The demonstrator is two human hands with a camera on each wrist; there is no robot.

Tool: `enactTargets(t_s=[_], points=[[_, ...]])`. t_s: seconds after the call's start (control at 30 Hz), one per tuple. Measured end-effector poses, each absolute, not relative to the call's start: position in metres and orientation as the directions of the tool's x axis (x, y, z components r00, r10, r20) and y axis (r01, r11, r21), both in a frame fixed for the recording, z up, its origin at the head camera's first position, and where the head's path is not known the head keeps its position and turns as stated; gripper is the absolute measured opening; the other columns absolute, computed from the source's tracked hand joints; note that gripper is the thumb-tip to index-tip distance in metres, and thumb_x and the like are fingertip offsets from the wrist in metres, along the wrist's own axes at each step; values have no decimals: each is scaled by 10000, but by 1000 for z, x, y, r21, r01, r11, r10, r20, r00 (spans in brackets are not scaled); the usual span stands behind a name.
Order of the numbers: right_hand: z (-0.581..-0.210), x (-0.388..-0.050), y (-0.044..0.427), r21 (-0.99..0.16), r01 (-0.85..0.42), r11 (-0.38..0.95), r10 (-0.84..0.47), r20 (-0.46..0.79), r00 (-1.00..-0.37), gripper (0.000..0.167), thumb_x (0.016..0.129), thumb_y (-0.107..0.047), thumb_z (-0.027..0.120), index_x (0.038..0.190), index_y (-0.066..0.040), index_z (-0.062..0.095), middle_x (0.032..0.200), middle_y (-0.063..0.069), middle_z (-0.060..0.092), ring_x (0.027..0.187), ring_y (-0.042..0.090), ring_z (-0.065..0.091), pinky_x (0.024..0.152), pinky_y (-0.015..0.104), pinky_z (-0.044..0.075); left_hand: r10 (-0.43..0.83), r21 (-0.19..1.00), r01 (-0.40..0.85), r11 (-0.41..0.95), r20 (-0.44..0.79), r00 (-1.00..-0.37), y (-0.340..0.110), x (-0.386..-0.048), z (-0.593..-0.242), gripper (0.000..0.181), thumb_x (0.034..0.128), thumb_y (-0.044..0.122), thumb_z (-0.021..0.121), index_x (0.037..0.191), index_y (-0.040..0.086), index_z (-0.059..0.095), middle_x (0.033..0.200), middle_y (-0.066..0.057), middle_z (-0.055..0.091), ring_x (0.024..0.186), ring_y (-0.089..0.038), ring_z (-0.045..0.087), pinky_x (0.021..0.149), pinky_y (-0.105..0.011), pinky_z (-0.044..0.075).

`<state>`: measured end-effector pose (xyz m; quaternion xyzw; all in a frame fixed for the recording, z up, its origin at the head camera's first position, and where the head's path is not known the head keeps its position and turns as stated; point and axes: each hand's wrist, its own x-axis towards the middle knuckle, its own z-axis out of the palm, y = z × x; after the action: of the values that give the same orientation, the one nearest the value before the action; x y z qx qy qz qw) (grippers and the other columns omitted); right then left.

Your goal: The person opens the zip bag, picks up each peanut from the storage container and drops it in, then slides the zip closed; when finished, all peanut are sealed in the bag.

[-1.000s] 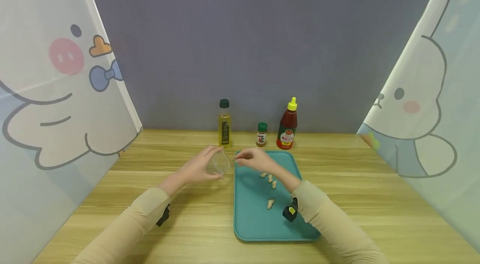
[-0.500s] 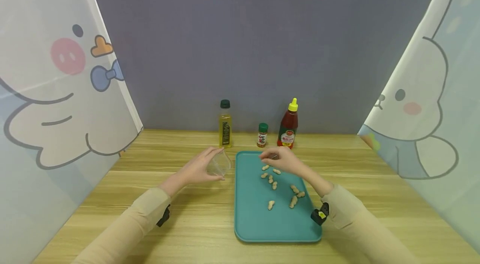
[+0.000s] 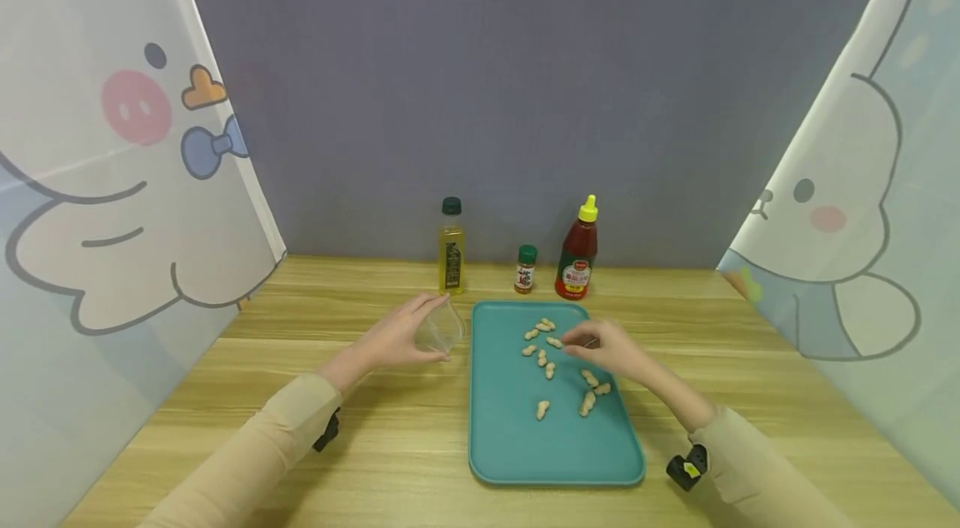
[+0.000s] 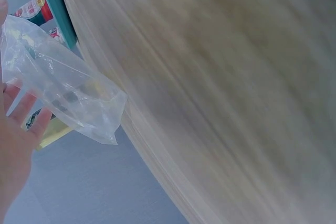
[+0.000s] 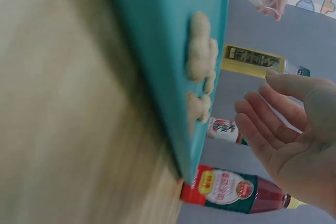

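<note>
My left hand [image 3: 396, 340] holds a clear plastic bag [image 3: 442, 328] spread between thumb and fingers, just left of a teal tray [image 3: 517, 449]. In the left wrist view the bag [image 4: 79, 87] is see-through, with no contents visible. Several unshelled peanuts [image 3: 542, 409] lie scattered on the tray. Over the tray's right side is my right hand [image 3: 611, 347], its fingertips close to one peanut [image 3: 554, 342]; touching or apart, I cannot tell. From the right wrist, that hand [image 5: 294, 124] appears with relaxed fingers, thumb apart, and nothing in it.
Behind the tray stand an oil bottle [image 3: 452, 253], a small green-capped spice jar [image 3: 525, 270] and a red sauce bottle [image 3: 577, 257] with a yellow cap. A grey panel [image 3: 525, 95] closes off the wooden table [image 3: 360, 445] at the back, with printed cloths at both sides.
My right hand has moved from beside the bag to the right across the tray, uncovering more peanuts. My left hand and the bag have stayed nearly still.
</note>
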<state>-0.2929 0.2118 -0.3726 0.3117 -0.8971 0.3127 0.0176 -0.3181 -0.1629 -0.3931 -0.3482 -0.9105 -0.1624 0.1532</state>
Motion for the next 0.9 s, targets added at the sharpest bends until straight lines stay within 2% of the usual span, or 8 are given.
enactTargets(t_s=[0.23, 0.5, 0.6, 0.9], points=[[-379, -285, 223, -544, -486, 683, -477, 172, -862, 266, 869, -198, 668, 1028, 14, 681, 941, 88, 692, 797, 158, 627, 671, 215, 525, 588, 178, 690, 701, 403, -701, -162, -316, -390, 948, 725, 553, 730, 1459, 111, 326, 1356, -81, 466, 1178, -290, 527, 993, -490, 447], [-383, -282, 225, -547, -423, 722, -468, 63, -881, 198, 828, -150, 709, 950, 0, 668, 778, 5, 633, 670, 85, 548, 549, 210, 472, 582, 187, 680, 709, 389, -714, -164, -316, -391, 938, 732, 555, 723, 1458, 111, 328, 1342, -66, 472, 1163, -273, 530, 991, -486, 449], [-385, -284, 224, -556, -415, 720, -485, 24, -874, 165, 824, -122, 708, 940, -14, 662, 770, -5, 617, 667, 84, 541, 552, 215, 473, 577, 193, 671, 716, 380, -723, -163, -316, -391, 940, 732, 563, 719, 1464, 128, 320, 1349, -54, 468, 1172, -265, 524, 1001, -481, 441], [-389, -289, 219, -554, -439, 707, -508, 32, -860, 193, 816, -121, 717, 980, -32, 667, 845, -1, 650, 759, 104, 588, 632, 209, 497, 585, 175, 678, 714, 381, -716, -164, -317, -393, 945, 732, 573, 712, 1471, 144, 307, 1365, -58, 460, 1193, -267, 512, 1017, -484, 425]])
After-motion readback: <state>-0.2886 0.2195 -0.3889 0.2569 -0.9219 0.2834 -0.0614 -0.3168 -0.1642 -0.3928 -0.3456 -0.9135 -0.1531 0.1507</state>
